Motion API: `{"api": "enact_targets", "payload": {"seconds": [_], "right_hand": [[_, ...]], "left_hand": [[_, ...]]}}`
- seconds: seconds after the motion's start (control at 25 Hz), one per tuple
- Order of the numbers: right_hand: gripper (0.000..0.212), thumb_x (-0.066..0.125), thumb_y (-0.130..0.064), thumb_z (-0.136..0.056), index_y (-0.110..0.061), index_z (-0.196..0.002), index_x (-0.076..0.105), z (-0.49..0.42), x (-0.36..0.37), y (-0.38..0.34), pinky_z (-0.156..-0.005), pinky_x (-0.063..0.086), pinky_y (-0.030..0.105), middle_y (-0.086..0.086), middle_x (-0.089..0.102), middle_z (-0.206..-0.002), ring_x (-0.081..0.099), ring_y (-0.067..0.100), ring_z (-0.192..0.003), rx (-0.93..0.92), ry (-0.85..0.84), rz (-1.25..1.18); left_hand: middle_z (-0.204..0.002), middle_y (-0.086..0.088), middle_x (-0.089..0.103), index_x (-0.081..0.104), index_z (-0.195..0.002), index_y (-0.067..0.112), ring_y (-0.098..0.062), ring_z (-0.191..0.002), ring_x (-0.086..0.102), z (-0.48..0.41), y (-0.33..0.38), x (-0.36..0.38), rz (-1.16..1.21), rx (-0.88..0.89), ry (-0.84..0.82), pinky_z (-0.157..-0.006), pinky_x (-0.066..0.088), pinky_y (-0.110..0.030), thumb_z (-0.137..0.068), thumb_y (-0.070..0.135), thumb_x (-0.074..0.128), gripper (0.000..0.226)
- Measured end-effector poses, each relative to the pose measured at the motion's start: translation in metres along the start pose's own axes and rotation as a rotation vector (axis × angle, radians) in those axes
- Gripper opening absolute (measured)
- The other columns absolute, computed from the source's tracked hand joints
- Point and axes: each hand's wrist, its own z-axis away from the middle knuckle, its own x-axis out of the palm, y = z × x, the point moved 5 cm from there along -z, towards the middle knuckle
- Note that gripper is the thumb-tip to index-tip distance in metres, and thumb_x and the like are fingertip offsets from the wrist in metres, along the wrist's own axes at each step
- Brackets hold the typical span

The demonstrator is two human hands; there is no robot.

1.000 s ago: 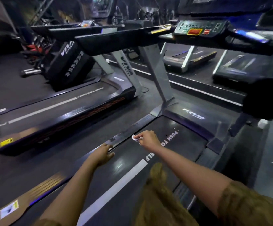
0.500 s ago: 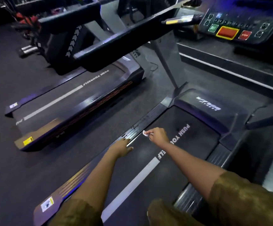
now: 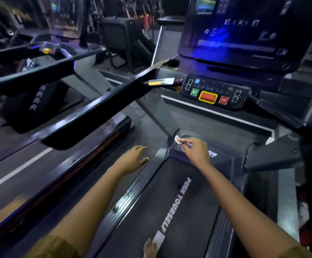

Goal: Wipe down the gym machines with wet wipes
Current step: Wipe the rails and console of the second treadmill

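**A:** Where is the wipe held?

**B:** A small crumpled white wet wipe [image 3: 177,140] is pinched between the thumb and fingertips of the right hand [image 3: 196,151]. It is held at the front left corner of the black rubber running belt [image 3: 170,202], where the ribbed grey side rail [image 3: 132,185] meets the dark plastic motor cover [image 3: 226,162]. Whether the surface is touched by it cannot be told.

**A:** And the other hand?

**B:** The left hand [image 3: 132,159] is spread with its fingers straight and nothing gripped, just beside the rail's outer edge. Contact cannot be confirmed.

**A:** How much is judged done?

**B:** Little can be read, as no wet streaks are shown. The rail's front end seems to be the part in hand. The long black handrail [image 3: 95,112], the button panel with red and green keys [image 3: 214,94] and the neighbouring treadmill [image 3: 30,164] are presumably left.

**A:** What room is there for moving?

**B:** The rail lies open back towards the person. The handrail crosses above on the left, so a raised arm could be knocked there. The console looms ahead.
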Motion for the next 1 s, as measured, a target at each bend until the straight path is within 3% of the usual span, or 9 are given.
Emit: {"api": "enact_targets", "payload": {"seconds": [0.16, 0.28, 0.48, 0.56, 0.72, 0.88, 1.0], "right_hand": [[0.024, 0.061, -0.002, -0.084, -0.012, -0.101, 0.073, -0.079, -0.037, -0.028, -0.067, 0.038, 0.001, 0.007, 0.071, -0.099, 0.065, 0.016, -0.092, -0.096, 0.162, -0.015], [0.024, 0.061, 0.001, -0.083, -0.009, -0.101, 0.073, -0.141, -0.060, -0.049, -0.065, 0.035, -0.002, 0.007, 0.071, -0.099, 0.059, 0.008, -0.084, -0.146, 0.290, 0.009], [0.023, 0.061, 0.002, -0.083, -0.008, -0.100, 0.073, -0.229, -0.093, -0.058, -0.069, 0.035, -0.003, 0.005, 0.070, -0.099, 0.062, 0.009, -0.085, -0.169, 0.431, -0.003], [0.022, 0.062, 0.000, -0.083, -0.008, -0.100, 0.074, -0.266, -0.105, -0.059, -0.073, 0.040, 0.000, 0.003, 0.070, -0.098, 0.062, 0.006, -0.084, -0.195, 0.469, 0.001], [0.020, 0.064, -0.002, -0.083, -0.008, -0.098, 0.074, -0.342, -0.127, -0.053, -0.085, 0.050, 0.027, 0.006, 0.071, -0.098, 0.066, 0.017, -0.090, -0.250, 0.514, 0.074], [0.021, 0.064, 0.000, -0.082, -0.009, -0.098, 0.074, -0.414, -0.147, -0.048, -0.085, 0.052, 0.033, 0.005, 0.071, -0.098, 0.066, 0.018, -0.091, -0.296, 0.537, 0.128], [0.022, 0.063, 0.003, -0.081, -0.007, -0.098, 0.074, -0.460, -0.148, -0.065, -0.085, 0.053, 0.038, 0.007, 0.070, -0.100, 0.066, 0.021, -0.093, -0.392, 0.522, 0.178]], "left_hand": [[-0.152, -0.002, 0.031, 0.033, -0.146, 0.018, -0.018, -0.138, 0.033, -0.076, 0.002, -0.066, -0.016, 0.184, 0.131, -0.110, 0.024, -0.026, -0.096, 0.037, 0.050, 0.056], [-0.149, -0.004, 0.036, 0.038, -0.144, 0.017, -0.020, -0.134, 0.039, -0.144, 0.011, -0.112, 0.024, 0.298, 0.187, -0.108, 0.027, -0.026, -0.095, 0.033, 0.054, 0.054], [-0.140, -0.010, 0.049, 0.047, -0.136, 0.009, -0.024, -0.131, 0.044, -0.248, 0.049, -0.161, 0.172, 0.459, 0.276, -0.105, 0.028, -0.024, -0.093, 0.022, 0.060, 0.047], [-0.137, -0.012, 0.050, 0.047, -0.136, 0.008, -0.024, -0.129, 0.045, -0.293, 0.065, -0.177, 0.258, 0.496, 0.294, -0.104, 0.029, -0.025, -0.093, 0.017, 0.059, 0.046], [-0.140, -0.011, 0.046, 0.045, -0.138, 0.009, -0.023, -0.129, 0.045, -0.372, 0.089, -0.200, 0.467, 0.495, 0.372, -0.104, 0.031, -0.024, -0.094, 0.015, 0.058, 0.047], [-0.141, -0.015, 0.035, 0.039, -0.141, 0.007, -0.028, -0.130, 0.042, -0.451, 0.110, -0.232, 0.657, 0.466, 0.514, -0.113, 0.031, -0.042, -0.090, 0.028, 0.061, 0.060], [-0.135, -0.008, 0.038, 0.034, -0.144, 0.009, -0.024, -0.125, 0.045, -0.498, 0.109, -0.251, 0.868, 0.410, 0.586, -0.111, 0.034, -0.044, -0.090, 0.034, 0.058, 0.064]]}}
